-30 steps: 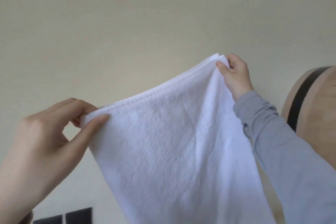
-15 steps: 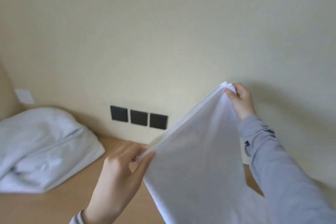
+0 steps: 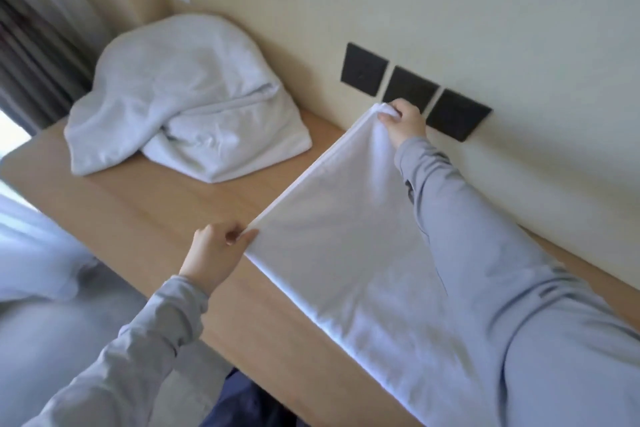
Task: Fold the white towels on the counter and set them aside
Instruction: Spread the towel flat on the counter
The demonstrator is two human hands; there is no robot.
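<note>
The person is holding a white towel [image 3: 346, 236] stretched between both hands above the wooden counter [image 3: 138, 198]. The left hand [image 3: 214, 250] is pinching one top corner between thumb and curled fingers, over the counter's front edge. The right hand [image 3: 403, 121] is gripping the opposite top corner with its fingers bunched round the cloth, close to the back edge and right in front of three black wall plates [image 3: 412, 90]. The towel's taut upper hem is running in a straight line from one hand to the other, crossing the counter from front to back. Below that line the cloth is sloping down to the right and appears to be resting on the counter along the front edge, though blur and the grey right sleeve [image 3: 485, 270] are hiding where it meets the wood. A rumpled heap of white towels [image 3: 183, 97] is lying at the far left corner of the counter, pressed against the wall [image 3: 450, 10] and well apart from the held towel. A dark curtain [image 3: 31, 45] is hanging beyond the counter's left end.
</note>
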